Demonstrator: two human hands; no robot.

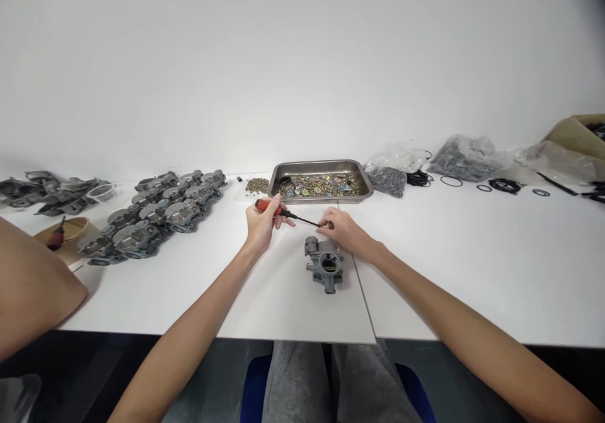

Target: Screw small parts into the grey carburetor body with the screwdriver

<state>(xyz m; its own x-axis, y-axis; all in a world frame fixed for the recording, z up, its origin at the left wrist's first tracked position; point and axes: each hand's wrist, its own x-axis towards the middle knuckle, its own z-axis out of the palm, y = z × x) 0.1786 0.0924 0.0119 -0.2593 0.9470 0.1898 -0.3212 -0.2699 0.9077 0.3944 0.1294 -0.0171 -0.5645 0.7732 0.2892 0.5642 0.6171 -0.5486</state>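
Note:
My left hand [261, 224] is closed around the red and black handle of a screwdriver [278, 211], whose thin shaft points right toward my right hand. My right hand [343, 231] pinches at the shaft's tip; whatever small part sits between the fingers is too small to name. Just below that hand, a grey metal carburetor [325, 265] stands on the white table [472, 272], untouched by either hand as far as I can see.
A steel tray [363, 182] of small brass and metal parts sits behind my hands, with a pile of tiny screws [256, 185] to its left. Several grey carburetors [161, 212] lie at the left. Plastic bags [466, 155] and black O-rings [451, 181] lie at the right. Another person's arm [33, 284] enters from the left.

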